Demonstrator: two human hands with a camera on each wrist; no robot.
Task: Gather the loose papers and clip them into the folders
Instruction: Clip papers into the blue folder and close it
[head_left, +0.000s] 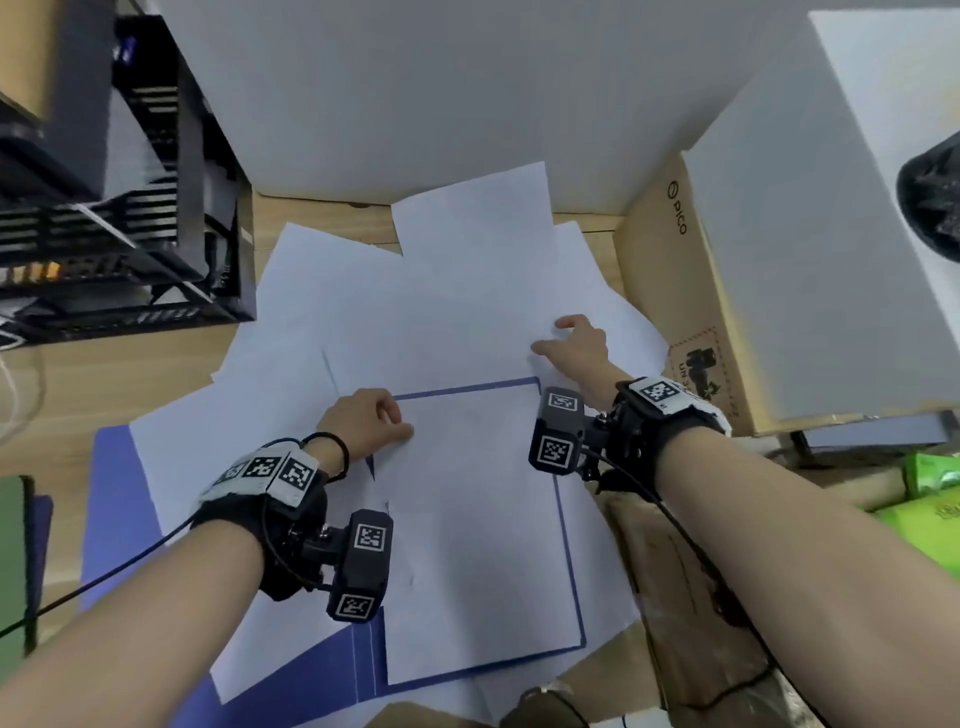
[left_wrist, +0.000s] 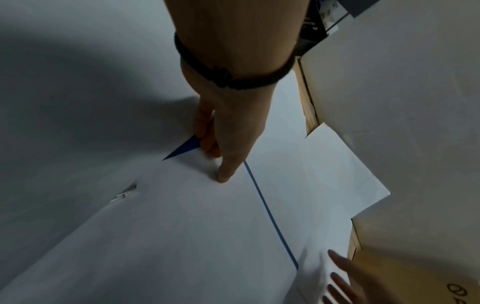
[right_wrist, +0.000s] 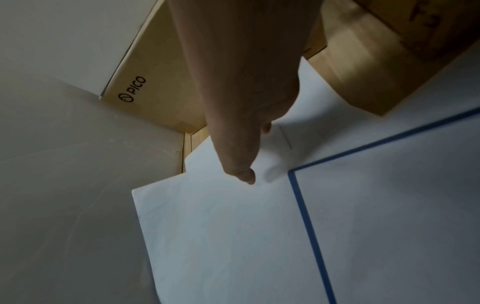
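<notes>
Loose papers (head_left: 426, 312) fanned in overlapping layers over the middle of the desk (head_left: 156, 374), reaching toward the back edge. Atop them, nearer the front edge, a blue folder (head_left: 570, 561) lying open, a white sheet (head_left: 478, 519) filling its right half so only a thin blue border shows (a metal clip (left_wrist: 124, 193) glints at the sheet's left side in the left wrist view). Left hand (head_left: 363, 415) at the sheet's far left corner, fingers curled, thumb pressed on top, pinching sheet and folder edge together. Right hand (head_left: 576, 345) just beyond the folder's far right corner, fingers spread and fairly straight, fingertips (head_left: 540, 347) resting on the loose papers, gripping nothing. Second blue folder (head_left: 111, 488) partly buried under papers toward the left front. Cardboard box (head_left: 675, 291) marked PICO along the right edge, a white box (head_left: 805, 249) on top. Black rack (head_left: 119, 218) at the back left corner. White panel (head_left: 441, 88) upright along the back. Green packets (head_left: 930, 499) at far right.
</notes>
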